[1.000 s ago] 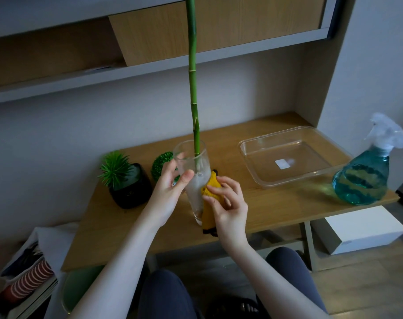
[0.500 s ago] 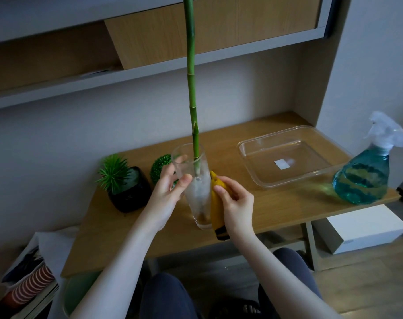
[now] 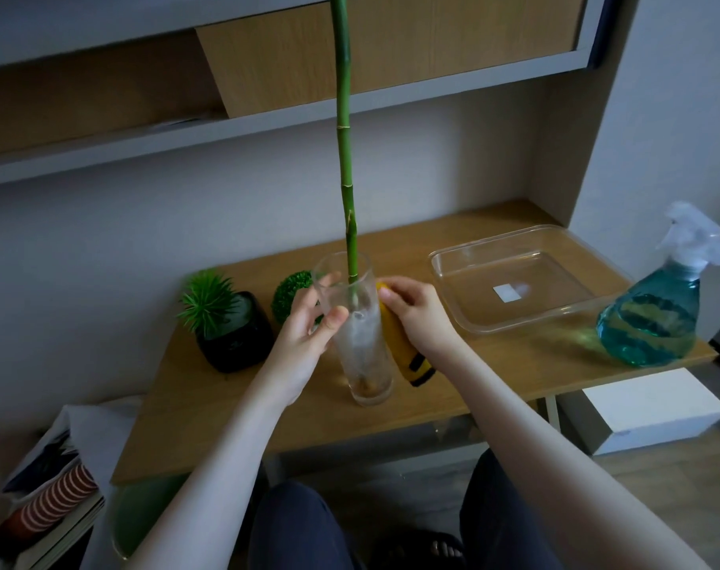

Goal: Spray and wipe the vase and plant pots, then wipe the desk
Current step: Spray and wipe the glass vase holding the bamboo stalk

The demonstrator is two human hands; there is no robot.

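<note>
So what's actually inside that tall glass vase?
A green stalk stands in the glass vase and rises out of frame. Something brownish sits at the bottom, too blurred to identify. The left hand and the yellow cloth cover part of the sides.

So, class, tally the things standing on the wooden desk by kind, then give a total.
Glass vase: 1
Potted plants: 2, spiky plant and round plant
Clear tray: 1
Spray bottle: 1
Total: 5
</note>
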